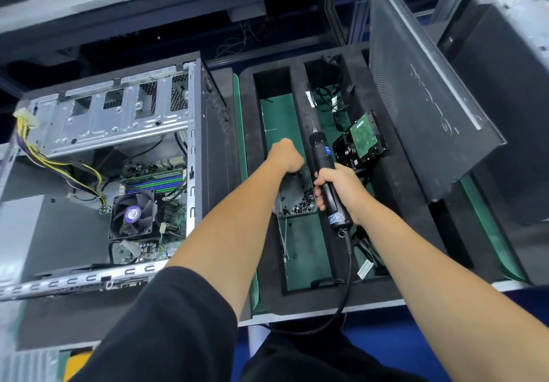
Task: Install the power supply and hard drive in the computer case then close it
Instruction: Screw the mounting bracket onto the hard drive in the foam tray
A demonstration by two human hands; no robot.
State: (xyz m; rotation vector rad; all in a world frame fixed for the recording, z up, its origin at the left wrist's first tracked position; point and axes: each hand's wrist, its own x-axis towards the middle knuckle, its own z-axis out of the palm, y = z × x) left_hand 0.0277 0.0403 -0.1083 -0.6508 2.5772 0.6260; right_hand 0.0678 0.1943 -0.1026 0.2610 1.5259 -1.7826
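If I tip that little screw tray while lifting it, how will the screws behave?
The screws look small, loose and piled at one end of the screw tray, so they would probably slide and scatter. The tray looks shallow, so some could spill over its rim.

Right hand (338, 187) gripping electric screwdriver (326, 179), left hand (285, 156) over screw tray (297, 196)

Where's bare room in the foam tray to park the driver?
Green floor of the left slot, beyond the left hand, is bare. So is the stretch nearer than the screw box. Right slot is crowded: hard drive, cables.
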